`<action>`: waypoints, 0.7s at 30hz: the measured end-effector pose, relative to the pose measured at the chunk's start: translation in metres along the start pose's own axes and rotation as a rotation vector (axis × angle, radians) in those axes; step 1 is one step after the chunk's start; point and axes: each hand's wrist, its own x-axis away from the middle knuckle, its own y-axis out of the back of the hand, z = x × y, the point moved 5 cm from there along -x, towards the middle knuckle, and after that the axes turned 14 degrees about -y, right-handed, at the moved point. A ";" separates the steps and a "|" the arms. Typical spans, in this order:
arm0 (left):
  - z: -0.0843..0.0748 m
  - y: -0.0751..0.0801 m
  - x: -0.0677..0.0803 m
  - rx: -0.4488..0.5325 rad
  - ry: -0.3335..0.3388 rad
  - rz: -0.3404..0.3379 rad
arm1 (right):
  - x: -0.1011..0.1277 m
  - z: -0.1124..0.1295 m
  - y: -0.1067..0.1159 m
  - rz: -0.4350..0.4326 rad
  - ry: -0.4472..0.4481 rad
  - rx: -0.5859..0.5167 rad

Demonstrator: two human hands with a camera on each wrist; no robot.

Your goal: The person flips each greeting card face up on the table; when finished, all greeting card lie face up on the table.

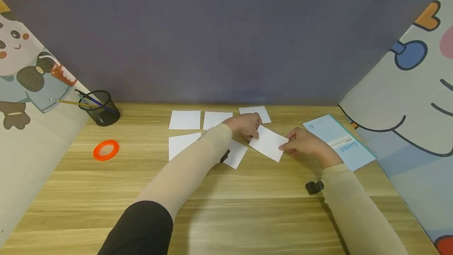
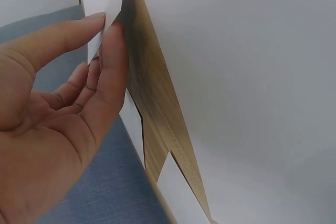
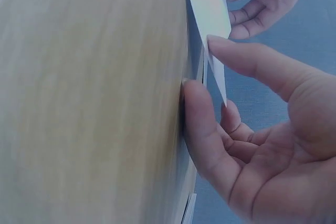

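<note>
The wooden tabletop (image 1: 247, 207) stretches before me, walled by a grey screen (image 1: 226, 30) at 12 o'clock and cartoon-printed panels at 9 and 3 o'clock. A light blue booklet (image 1: 339, 141) lies at 2 o'clock, just beside my right hand. My left hand (image 1: 245, 125) and right hand (image 1: 302, 141) meet near the middle of the tabletop, each pinching one edge of a white card (image 1: 269, 143) between thumb and fingers; the card is tilted, lifted off the wood. In the left wrist view my thumb and forefinger close on the card's corner, the other fingers loosely curled. In the right wrist view my thumb presses the card's edge while my forefinger touches the tabletop's surface.

More white cards lie flat around it: three in a row at 12 o'clock (image 1: 185, 120), one at 10 o'clock (image 1: 182, 145), and one partly under my left forearm (image 1: 236, 153). A black mesh pen cup (image 1: 100, 109) with pencils stands at 10 o'clock, and an orange tape ring (image 1: 106, 150) lies near it. A small black clip (image 1: 314, 187) sits at 4 o'clock by my right wrist.
</note>
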 end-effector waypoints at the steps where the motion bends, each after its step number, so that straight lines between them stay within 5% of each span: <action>1: 0.000 0.000 0.000 0.003 -0.001 0.000 | 0.000 0.000 0.000 0.006 0.005 -0.010; 21: 0.012 0.000 0.001 0.143 -0.008 -0.050 | -0.004 0.000 -0.003 0.087 0.028 -0.165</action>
